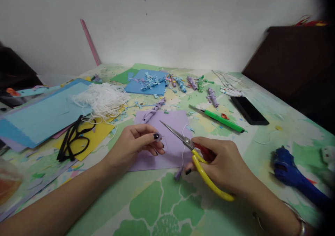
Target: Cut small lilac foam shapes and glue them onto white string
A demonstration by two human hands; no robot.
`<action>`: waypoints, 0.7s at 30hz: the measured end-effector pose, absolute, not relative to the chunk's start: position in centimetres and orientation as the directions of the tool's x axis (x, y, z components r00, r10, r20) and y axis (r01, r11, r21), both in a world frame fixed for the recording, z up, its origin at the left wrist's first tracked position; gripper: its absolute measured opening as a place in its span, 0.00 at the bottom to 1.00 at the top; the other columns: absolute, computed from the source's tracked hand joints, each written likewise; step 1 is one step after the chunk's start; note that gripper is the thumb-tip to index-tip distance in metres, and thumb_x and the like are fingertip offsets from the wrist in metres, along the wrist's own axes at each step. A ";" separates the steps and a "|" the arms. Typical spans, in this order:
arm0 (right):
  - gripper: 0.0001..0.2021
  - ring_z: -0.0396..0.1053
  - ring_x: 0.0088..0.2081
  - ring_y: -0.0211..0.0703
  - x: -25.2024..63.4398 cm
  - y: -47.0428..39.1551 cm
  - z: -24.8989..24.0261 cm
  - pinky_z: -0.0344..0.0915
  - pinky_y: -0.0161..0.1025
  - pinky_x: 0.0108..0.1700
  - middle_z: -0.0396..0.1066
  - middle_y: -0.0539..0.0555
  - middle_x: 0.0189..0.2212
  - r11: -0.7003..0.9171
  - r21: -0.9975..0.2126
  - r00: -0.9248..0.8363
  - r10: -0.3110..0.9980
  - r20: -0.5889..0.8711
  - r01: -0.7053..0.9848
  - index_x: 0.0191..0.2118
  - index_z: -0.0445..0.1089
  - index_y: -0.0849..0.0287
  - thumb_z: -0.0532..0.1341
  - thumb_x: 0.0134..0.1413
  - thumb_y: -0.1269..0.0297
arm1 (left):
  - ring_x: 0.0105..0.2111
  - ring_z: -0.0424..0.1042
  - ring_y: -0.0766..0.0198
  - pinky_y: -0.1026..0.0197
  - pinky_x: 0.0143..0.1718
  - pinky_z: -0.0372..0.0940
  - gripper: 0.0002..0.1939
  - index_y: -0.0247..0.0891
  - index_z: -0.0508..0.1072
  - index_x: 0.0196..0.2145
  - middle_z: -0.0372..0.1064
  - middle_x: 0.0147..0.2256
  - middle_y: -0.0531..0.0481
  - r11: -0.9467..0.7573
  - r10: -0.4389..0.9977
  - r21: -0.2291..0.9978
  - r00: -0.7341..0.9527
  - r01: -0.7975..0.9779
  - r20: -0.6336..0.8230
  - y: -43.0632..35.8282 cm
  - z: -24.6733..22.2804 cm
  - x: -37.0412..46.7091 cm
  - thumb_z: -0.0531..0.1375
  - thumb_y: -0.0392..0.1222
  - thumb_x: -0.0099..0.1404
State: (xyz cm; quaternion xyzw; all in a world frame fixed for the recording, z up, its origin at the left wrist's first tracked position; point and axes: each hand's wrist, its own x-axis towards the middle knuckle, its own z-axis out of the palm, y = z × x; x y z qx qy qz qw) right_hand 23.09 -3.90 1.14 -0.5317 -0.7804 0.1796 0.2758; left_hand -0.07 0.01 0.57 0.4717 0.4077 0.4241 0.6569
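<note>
1 pair of scissors fills the curled right hand; opening them carelessly could snip the white string behind. The left hand pinches a purple scrap over purple paper; a slip could nick skin. Beyond, the bare-bladed knife could cut a careless reach.

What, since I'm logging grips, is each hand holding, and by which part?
The right hand holds yellow-handled scissors by the handles. The left hand pinches what looks like a small purple paper piece; its gripped part is unclear.
</note>
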 end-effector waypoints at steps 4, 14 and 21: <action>0.08 0.51 0.20 0.31 23.1 -3.8 1.4 0.47 0.30 0.21 0.54 0.42 0.15 0.317 -0.615 -0.232 0.948 0.217 0.722 0.31 0.70 0.59 0.67 0.44 0.62 | 0.24 0.77 0.63 0.68 0.25 0.71 0.04 0.36 0.76 0.28 0.78 0.26 0.48 0.221 0.944 0.958 0.287 -0.182 -0.163 0.0 0.6 0.0 0.66 0.38 0.56; 0.12 0.58 0.23 0.35 23.1 -4.1 0.9 0.52 0.33 0.25 0.65 0.46 0.23 0.395 -0.532 -0.316 0.919 0.238 0.749 0.37 0.72 0.56 0.66 0.43 0.60 | 0.19 0.67 0.72 0.73 0.22 0.62 0.01 0.37 0.79 0.27 0.72 0.18 0.54 0.096 0.969 0.993 0.233 -0.068 -0.078 0.3 0.3 0.0 0.67 0.34 0.54; 0.15 0.60 0.24 0.37 23.2 -4.0 0.7 0.52 0.34 0.26 0.69 0.50 0.27 0.388 -0.476 -0.324 0.922 0.213 0.789 0.41 0.74 0.56 0.65 0.45 0.58 | 0.21 0.67 0.70 0.70 0.24 0.62 0.03 0.37 0.79 0.27 0.71 0.19 0.54 0.095 0.978 0.993 0.190 -0.069 -0.081 0.0 0.7 0.1 0.68 0.35 0.52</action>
